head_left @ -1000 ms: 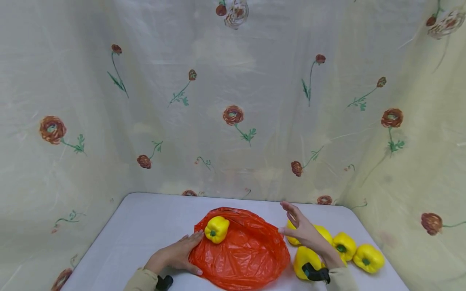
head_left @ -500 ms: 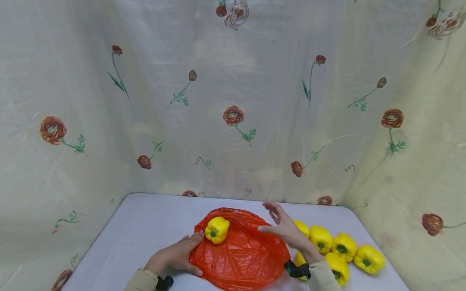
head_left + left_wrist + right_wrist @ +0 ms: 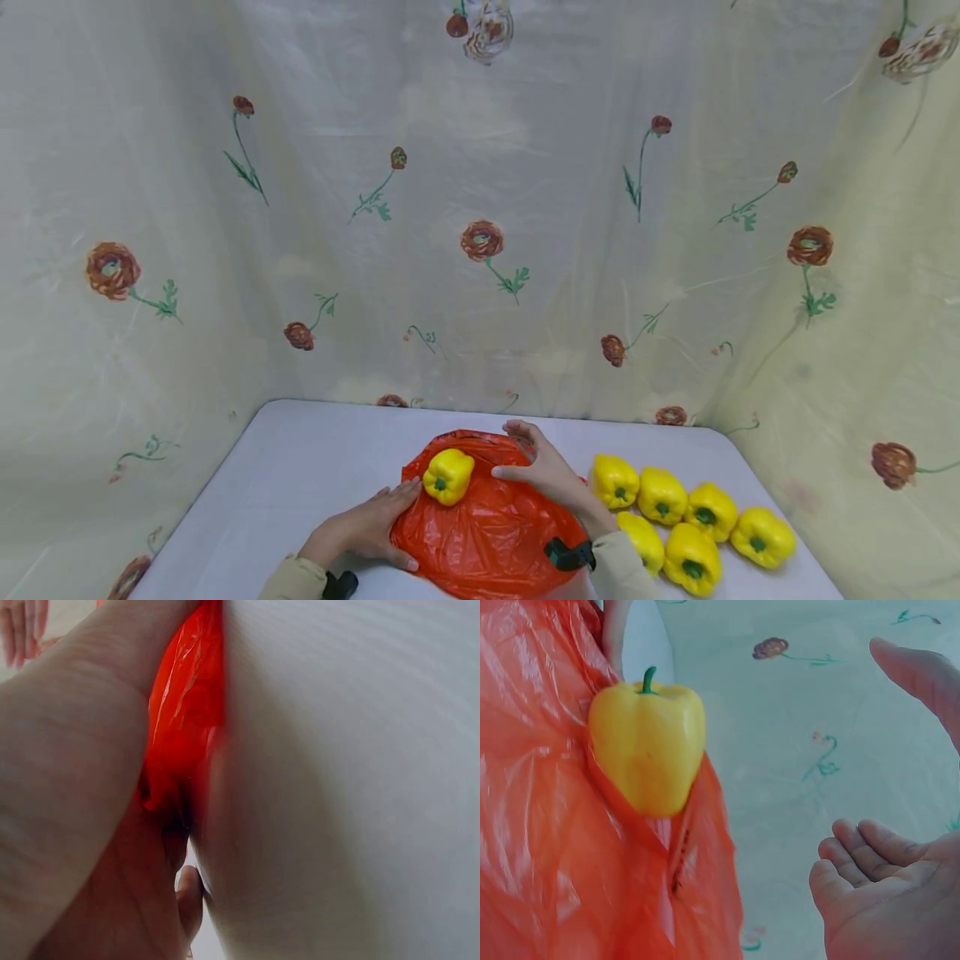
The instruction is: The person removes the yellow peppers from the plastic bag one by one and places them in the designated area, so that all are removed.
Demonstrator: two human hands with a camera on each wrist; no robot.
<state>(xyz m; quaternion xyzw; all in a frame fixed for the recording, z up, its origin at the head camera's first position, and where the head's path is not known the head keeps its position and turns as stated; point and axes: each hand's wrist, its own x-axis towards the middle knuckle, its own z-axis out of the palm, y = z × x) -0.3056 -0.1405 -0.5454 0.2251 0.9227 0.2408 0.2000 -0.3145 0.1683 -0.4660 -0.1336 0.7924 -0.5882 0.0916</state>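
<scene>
A red plastic bag (image 3: 480, 542) lies spread in a round shape on the table. One yellow bell pepper (image 3: 448, 477) sits on its back left part, green stem toward me; the right wrist view shows this pepper (image 3: 649, 746) against the red plastic. My left hand (image 3: 367, 527) rests along the bag's left edge, fingers extended and thumb apart, fingertips right beside the pepper. In the left wrist view, red plastic (image 3: 187, 712) shows by the palm. Over the bag's right side is my right hand (image 3: 551, 475), thumb and fingers spread, holding nothing, a short way right of the pepper.
Several more yellow bell peppers (image 3: 662, 495) stand grouped on the right of the white table (image 3: 300, 458), close to my right forearm. A flower-printed curtain (image 3: 480, 333) rises behind the table's back edge and along both sides.
My right hand has moved left, from over the pepper group to above the bag, uncovering those peppers. The left hand, bag and pepper on it have stayed in place.
</scene>
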